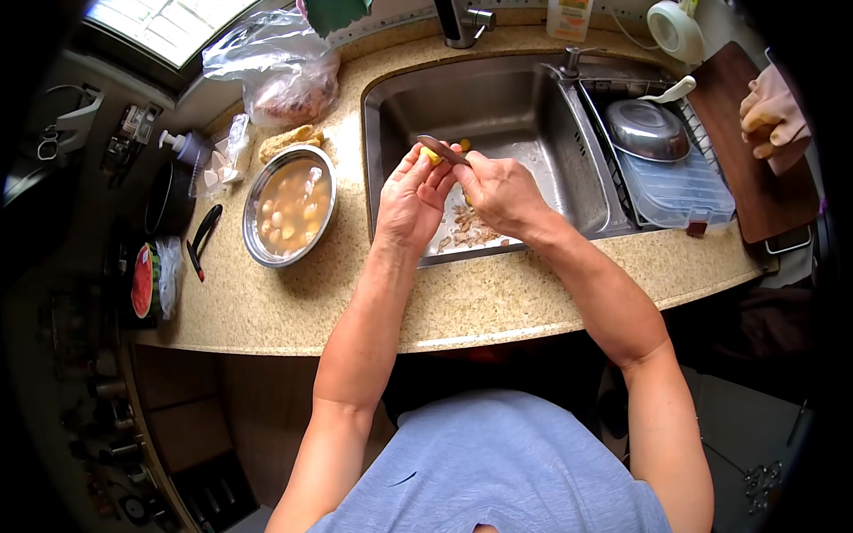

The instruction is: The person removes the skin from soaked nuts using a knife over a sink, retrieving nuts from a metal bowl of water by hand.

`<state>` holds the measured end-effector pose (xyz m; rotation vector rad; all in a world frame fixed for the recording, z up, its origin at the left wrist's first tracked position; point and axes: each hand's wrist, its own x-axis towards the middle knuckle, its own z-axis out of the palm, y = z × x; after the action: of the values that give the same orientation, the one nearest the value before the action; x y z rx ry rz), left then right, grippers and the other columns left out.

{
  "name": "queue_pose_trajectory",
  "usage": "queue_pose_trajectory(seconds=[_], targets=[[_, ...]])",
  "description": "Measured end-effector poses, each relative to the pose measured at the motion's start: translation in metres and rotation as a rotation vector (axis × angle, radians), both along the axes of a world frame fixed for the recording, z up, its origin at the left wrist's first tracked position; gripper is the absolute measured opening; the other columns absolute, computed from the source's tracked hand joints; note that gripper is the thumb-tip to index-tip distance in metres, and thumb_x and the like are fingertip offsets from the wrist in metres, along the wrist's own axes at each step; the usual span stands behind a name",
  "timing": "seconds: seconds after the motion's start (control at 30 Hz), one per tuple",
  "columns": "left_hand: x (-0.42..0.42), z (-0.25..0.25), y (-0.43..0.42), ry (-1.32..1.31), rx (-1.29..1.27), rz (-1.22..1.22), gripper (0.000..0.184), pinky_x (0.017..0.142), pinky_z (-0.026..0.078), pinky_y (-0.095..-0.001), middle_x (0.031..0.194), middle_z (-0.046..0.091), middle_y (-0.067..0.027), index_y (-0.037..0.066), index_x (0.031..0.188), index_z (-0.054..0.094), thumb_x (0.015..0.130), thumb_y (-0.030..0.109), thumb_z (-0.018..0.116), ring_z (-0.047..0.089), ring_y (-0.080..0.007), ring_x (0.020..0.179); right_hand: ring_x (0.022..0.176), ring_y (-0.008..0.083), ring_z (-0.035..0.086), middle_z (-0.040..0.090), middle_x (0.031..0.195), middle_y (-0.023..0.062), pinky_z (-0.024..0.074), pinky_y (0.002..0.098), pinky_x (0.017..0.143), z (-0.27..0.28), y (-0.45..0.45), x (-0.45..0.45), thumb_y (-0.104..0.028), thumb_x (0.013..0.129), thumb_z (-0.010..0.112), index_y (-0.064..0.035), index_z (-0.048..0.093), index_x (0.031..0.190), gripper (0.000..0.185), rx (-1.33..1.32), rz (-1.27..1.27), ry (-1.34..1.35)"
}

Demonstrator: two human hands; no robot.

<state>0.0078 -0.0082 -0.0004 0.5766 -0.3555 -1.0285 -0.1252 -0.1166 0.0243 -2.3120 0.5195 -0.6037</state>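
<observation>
Over the sink (426,89), my left hand (412,197) is closed on a small yellow piece of food (430,155), perhaps a vegetable, held at its fingertips. My right hand (508,191) grips a knife (444,150), whose dark blade lies against the yellow piece. Much of the knife's handle is hidden in my fist. Below both hands, brown peelings (471,229) are scattered on the sink floor, and a small orange-yellow bit (465,144) shows behind the blade. Left of the sink stands a metal bowl (252,244) of cloudy water with several pale round pieces (277,218) in it.
A black-handled tool (205,233) lies left of the bowl. Behind the bowl are a tan cloth-like item (291,140) and a clear plastic bag (289,89). Right of the sink, a dish rack holds a metal bowl (647,129); a cutting board (751,142) leans beyond it. The faucet (458,27) stands behind.
</observation>
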Motion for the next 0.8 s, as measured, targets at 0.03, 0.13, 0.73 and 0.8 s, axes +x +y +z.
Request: queue_pose_trajectory(seconds=[0.03, 0.13, 0.73, 0.8], targets=[[0.002, -0.003, 0.000, 0.007, -0.006, -0.023, 0.023, 0.102, 0.053, -0.0401, 0.123, 0.065, -0.0164, 0.003, 0.123, 0.059, 0.101, 0.011, 0.056, 0.063, -0.0262, 0.117, 0.075, 0.0426, 0.067, 0.067, 0.074, 0.0214, 0.0523, 0.0520, 0.067, 0.001, -0.001, 0.000, -0.032, 0.101, 0.050, -0.0034, 0.060, 0.089, 0.032, 0.001, 0.001, 0.001], [0.002, -0.006, -0.001, 0.055, 0.043, 0.007, 0.024, 0.103, 0.052, -0.0407, 0.124, 0.065, -0.0177, 0.003, 0.123, 0.058, 0.101, 0.012, 0.056, 0.062, -0.0272, 0.118, 0.075, 0.0429, 0.067, 0.067, 0.075, 0.0215, 0.0521, 0.0526, 0.067, 0.002, -0.004, -0.001, -0.031, 0.100, 0.051, -0.0034, 0.060, 0.088, 0.031, 0.037, -0.051, 0.112], [0.000, 0.000, 0.003, 0.239, 0.050, -0.049, 0.021, 0.108, 0.048, -0.0427, 0.118, 0.070, -0.0124, 0.002, 0.115, 0.065, 0.101, 0.016, 0.059, 0.062, -0.0261, 0.122, 0.071, 0.0430, 0.066, 0.067, 0.073, 0.0224, 0.0523, 0.0511, 0.065, -0.004, 0.001, 0.002, -0.029, 0.100, 0.052, -0.0032, 0.061, 0.088, 0.030, 0.061, 0.095, -0.045], [-0.003, 0.000, 0.001, 0.277, 0.077, -0.017, 0.021, 0.109, 0.048, -0.0425, 0.117, 0.070, -0.0123, 0.002, 0.114, 0.065, 0.100, 0.017, 0.060, 0.061, -0.0259, 0.122, 0.070, 0.0427, 0.066, 0.066, 0.072, 0.0227, 0.0519, 0.0518, 0.063, -0.006, 0.001, 0.004, -0.029, 0.100, 0.053, -0.0036, 0.061, 0.088, 0.029, 0.000, -0.031, 0.001]])
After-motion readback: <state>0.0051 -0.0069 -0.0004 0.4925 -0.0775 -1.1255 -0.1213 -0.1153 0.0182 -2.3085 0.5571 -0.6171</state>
